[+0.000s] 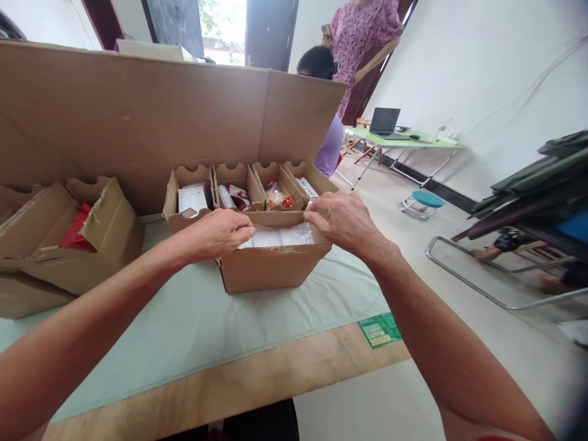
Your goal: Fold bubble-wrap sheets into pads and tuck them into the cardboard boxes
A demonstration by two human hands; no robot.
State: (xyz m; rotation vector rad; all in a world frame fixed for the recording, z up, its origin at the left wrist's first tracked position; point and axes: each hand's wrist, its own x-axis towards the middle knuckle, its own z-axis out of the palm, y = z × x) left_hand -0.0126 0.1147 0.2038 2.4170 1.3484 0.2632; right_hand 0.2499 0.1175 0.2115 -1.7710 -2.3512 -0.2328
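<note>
A small open cardboard box (271, 269) stands on the pale green cloth. Clear bubble wrap (287, 235) fills its top, and what lies under the wrap cannot be made out. At the left end of the box, my left hand (218, 231) is closed, its fingertips pinched at the bubble wrap. My right hand (342, 220) bends over the right end, thumb and fingers closed at the wrap's other edge, close to the box rim. Just behind stand several open cardboard bins, one with a white box (193, 199), another with a red-and-clear packet (277, 195).
A tall cardboard panel (193, 110) rises behind the bins. More cardboard bins (105, 214) stand at the left, one holding a red packet (78, 229). A green card (379, 331) lies at the wooden table edge (257, 373). Beyond are people, a laptop table (413, 139) and a stool (427, 198).
</note>
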